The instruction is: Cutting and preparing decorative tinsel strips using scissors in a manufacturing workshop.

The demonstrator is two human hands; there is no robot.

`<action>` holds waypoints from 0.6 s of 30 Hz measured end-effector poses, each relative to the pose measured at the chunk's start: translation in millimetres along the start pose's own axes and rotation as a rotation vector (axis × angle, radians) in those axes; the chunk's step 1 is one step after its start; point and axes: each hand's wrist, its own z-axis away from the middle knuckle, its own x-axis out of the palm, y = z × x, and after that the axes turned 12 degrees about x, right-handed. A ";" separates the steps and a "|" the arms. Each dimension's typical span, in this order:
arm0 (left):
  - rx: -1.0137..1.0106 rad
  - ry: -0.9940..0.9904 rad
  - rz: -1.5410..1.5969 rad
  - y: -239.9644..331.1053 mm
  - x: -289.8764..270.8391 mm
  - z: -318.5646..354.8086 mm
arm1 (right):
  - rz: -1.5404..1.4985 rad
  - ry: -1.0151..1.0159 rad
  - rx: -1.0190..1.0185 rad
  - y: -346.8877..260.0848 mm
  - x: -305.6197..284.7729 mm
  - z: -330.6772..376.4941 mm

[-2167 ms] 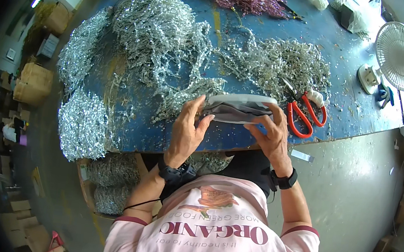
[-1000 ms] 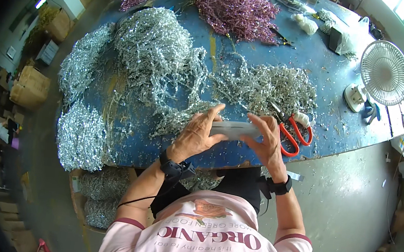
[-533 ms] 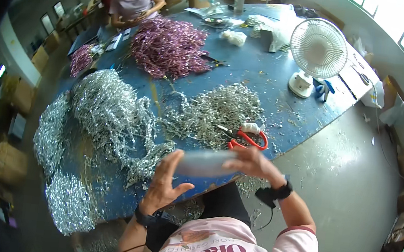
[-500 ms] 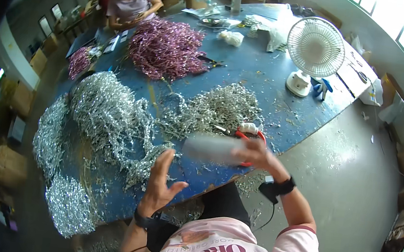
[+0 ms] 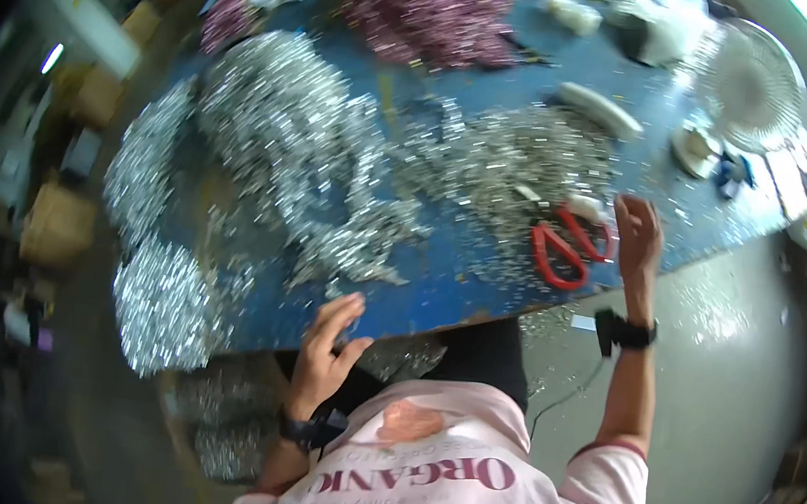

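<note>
My left hand point(image 5: 329, 346) hovers at the table's front edge, thumb and fingers apart, holding nothing. Farther right, my right hand point(image 5: 637, 238) is over the table's edge with loosely bent, slightly blurred fingers and nothing visible in them. Just left of it lie red-handled scissors point(image 5: 558, 259), their blades hidden among silver tinsel. Beside the handles is a small white bundle point(image 5: 585, 208). A pale, whitish roll point(image 5: 600, 111) rests behind the loose silver tinsel pile point(image 5: 525, 161). Larger silver tinsel strands point(image 5: 278, 126) spread across the left side, some hanging over the edge.
Pink tinsel point(image 5: 428, 8) is heaped at the back of the blue table point(image 5: 439, 292). A white fan point(image 5: 751, 88) stands at the right with a blue object point(image 5: 733, 174) beside it. White plastic bags point(image 5: 668, 28) lie at the back. Cardboard boxes point(image 5: 60, 222) stand on the floor left.
The pale roll has left my right hand and now lies behind the silver pile. My right hand has moved right and away from the roll. The whole view has shifted and tilted downward.
</note>
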 end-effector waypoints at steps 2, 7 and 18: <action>0.026 0.031 -0.081 -9.6 -1.9 -1.5 | 0.169 -0.174 -0.121 -30.3 0.1 42.6; 0.080 0.089 -0.233 -33.3 -13.5 -15.5 | 0.319 -0.169 -0.220 -52.3 8.1 59.4; -0.132 0.150 -0.528 -86.8 -42.3 -22.9 | 0.375 -0.138 -0.212 -77.4 23.4 65.2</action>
